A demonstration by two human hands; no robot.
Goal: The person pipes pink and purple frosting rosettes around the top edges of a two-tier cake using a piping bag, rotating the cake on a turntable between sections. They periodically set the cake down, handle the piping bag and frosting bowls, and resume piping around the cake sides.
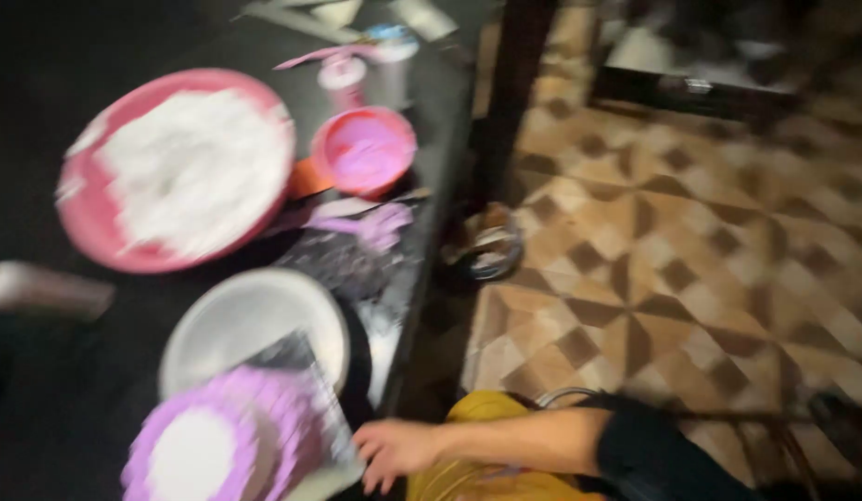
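Frame blurred by motion; detail soft throughout.

Far left, mid-height: a pale, elongated blurred shape [43, 289] at the edge of the dark counter [41, 111]; cannot tell what it is.

Upper left: large pink basin [78, 218] heaped with a white powdery mass [194, 167].

Lower left: white round bowl [250, 325] on the counter. Just below and overlapping it, a purple pleated round piece [287, 417] with a white centre, at the bottom edge of the frame. A dark flat tray [331, 422] lies tilted between bowl and purple piece, its near corner at the counter's edge.

Upper centre: smaller pink bowl [364, 148], a purple utensil [380, 225] just below it, a pale pink container [343, 74] behind.

Lower centre: one hand [394, 450] reaches in from the right, fingers spread and curled down, touching the near corner of the tray. Which hand it is cannot be told; a dark sleeve [649, 450] covers the upper arm. Yellow cloth [477, 478] under the forearm.

Centre: a round metal vessel [486, 246] on the floor beside the counter.

Right: patterned brown and tan tiled floor [690, 232].
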